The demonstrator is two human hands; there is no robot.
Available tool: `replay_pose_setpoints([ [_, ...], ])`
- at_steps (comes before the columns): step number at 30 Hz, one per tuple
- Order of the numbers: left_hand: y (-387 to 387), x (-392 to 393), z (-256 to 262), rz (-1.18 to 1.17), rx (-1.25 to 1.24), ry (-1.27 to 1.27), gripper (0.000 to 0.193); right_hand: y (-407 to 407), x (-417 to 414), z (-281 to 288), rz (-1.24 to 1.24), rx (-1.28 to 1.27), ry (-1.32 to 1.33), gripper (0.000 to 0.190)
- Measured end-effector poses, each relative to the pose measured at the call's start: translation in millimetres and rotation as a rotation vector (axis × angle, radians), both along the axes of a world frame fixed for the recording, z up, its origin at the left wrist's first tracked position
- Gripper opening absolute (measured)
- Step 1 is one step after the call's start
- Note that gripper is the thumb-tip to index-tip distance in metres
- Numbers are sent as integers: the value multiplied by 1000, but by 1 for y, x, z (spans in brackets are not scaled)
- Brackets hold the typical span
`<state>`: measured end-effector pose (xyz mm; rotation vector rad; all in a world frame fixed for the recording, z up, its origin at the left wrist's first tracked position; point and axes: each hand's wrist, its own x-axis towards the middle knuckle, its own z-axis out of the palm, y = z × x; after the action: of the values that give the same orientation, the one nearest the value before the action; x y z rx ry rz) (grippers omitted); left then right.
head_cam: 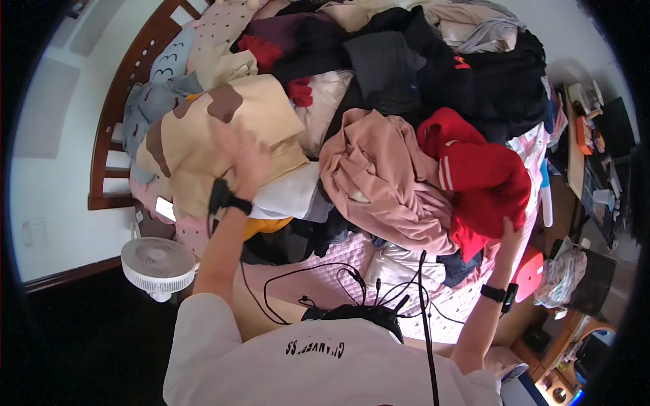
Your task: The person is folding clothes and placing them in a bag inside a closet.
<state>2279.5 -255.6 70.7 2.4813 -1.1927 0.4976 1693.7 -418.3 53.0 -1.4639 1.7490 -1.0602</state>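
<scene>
My left hand is motion-blurred over a beige garment with brown patches. Its fingers look spread with nothing between them; whether they touch the cloth is unclear. A folded white cloth sticks out beneath the beige one. At the right, my right hand grips the lower edge of a red garment with white stripes, and part of the fingers is hidden by the cloth. Between my hands lies a crumpled pink garment. Both wrists wear black straps with small devices.
Dark clothes are heaped across the far side of the bed. A white fan stands at the left, near the wooden headboard. Black cables hang before my waist. A cluttered desk is at the right.
</scene>
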Motion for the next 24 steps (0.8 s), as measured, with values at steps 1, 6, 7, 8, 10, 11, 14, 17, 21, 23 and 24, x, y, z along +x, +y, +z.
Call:
replay_pose_setpoints([
  [1,-9,1,-5,-110,47,36,72,10,32,2,75,124,-134,58],
  [6,-66,-9,-38,-553,232,193,58,40,7,-30,183,149,245,70],
  [7,-66,-9,-32,-519,507,54,59,45,2,-31,190,153,244,70],
  [8,-53,18,-59,-397,592,-31,56,50,-3,-32,105,180,114,73],
  [10,-41,53,-67,-289,566,-21,55,65,-45,-38,21,167,107,79],
  [11,-26,77,-67,-134,551,-34,54,66,-19,-22,-12,225,-3,83],
  [14,-12,125,-104,-109,469,-394,54,83,-43,-20,-148,332,141,77],
  [17,-60,60,-40,-73,765,94,44,112,-79,-34,-135,347,167,74],
  [21,-72,75,-50,-409,989,40,38,126,-33,-18,-42,539,81,71],
  [23,-74,78,-76,-455,790,38,40,142,-45,-29,15,528,-85,52],
  [24,-74,77,-86,-245,682,63,43,141,-35,-25,117,497,26,47],
])
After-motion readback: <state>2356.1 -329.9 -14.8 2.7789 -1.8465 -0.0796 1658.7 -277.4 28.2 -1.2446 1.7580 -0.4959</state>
